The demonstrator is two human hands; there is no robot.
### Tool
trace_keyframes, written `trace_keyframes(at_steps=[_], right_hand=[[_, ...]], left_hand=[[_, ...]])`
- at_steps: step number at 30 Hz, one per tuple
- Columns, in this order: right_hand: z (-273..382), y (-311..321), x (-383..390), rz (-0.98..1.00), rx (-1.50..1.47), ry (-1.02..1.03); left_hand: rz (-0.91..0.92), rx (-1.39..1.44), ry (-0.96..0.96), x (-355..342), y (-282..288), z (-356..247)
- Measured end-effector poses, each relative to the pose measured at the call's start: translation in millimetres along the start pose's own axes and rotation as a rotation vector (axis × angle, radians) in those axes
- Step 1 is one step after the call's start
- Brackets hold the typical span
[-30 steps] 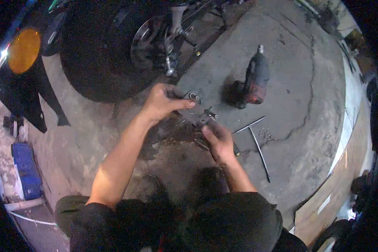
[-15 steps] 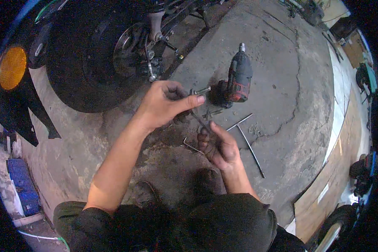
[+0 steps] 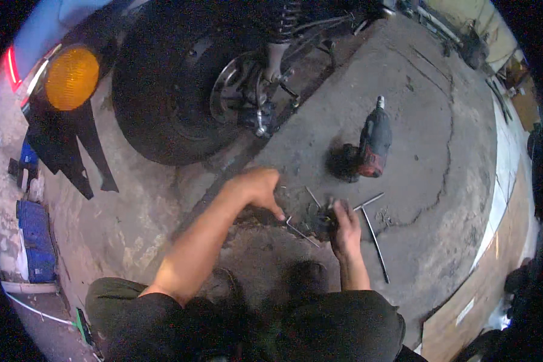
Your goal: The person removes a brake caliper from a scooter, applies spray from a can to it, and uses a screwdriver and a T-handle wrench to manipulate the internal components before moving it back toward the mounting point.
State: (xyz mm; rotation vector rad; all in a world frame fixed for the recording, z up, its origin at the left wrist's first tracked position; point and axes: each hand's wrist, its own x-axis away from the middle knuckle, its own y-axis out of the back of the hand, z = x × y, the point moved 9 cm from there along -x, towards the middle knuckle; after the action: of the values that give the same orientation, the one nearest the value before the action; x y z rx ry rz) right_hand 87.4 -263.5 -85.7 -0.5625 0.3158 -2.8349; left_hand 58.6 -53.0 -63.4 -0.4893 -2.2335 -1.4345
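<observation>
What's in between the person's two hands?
In the head view, a thin L-shaped metal rod lies between the left hand and the right hand; a second thin rod and a blurry dark part show there too.

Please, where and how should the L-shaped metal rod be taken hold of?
I would pinch the L-shaped rod at the middle of its long leg, coming from above and the left: it is thin and lies on the floor, its bent end nearest the left hand.
</observation>
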Motion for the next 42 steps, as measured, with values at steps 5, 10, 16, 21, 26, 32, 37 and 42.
trace_keyframes(at_steps=[5, 10, 16, 21, 26, 32, 37, 42], right_hand=[[-78.0, 29.6, 1.3, 0.088, 0.176, -0.154], [-101.3, 52.1, 5.9, 0.015, 0.473, -0.104], [-92.5, 29.3, 18.4, 0.147, 0.400, -0.220], [-92.4, 19.7, 21.4, 0.148, 0.299, -0.192], [-165.8, 64.2, 16.6, 0.118, 0.231, -0.362], [-182.3, 17.0, 76.7, 0.142, -0.229, -0.769], [-220.0, 49.0, 68.8, 0.341, 0.072, -0.522], [-236.8, 55.9, 54.9, 0.412, 0.242, -0.370]], left_hand=[[-0.008, 0.083, -0.029, -12.9, -20.8, -5.9], [-0.043, 0.131, -0.052, -20.0, -13.8, -7.2], [-0.149, 0.193, -0.022, -23.3, -2.6, 30.5], [-0.162, 0.212, 0.088, -27.1, -2.8, 61.1], [-0.328, 0.478, 0.240, -22.1, 20.0, 97.5], [-1.021, 1.700, 0.130, -3.0, 7.8, 130.3], [-0.772, 1.787, -0.013, -18.4, 19.1, 91.7], [-0.782, 1.811, 0.011, -32.7, 5.0, 91.2]])
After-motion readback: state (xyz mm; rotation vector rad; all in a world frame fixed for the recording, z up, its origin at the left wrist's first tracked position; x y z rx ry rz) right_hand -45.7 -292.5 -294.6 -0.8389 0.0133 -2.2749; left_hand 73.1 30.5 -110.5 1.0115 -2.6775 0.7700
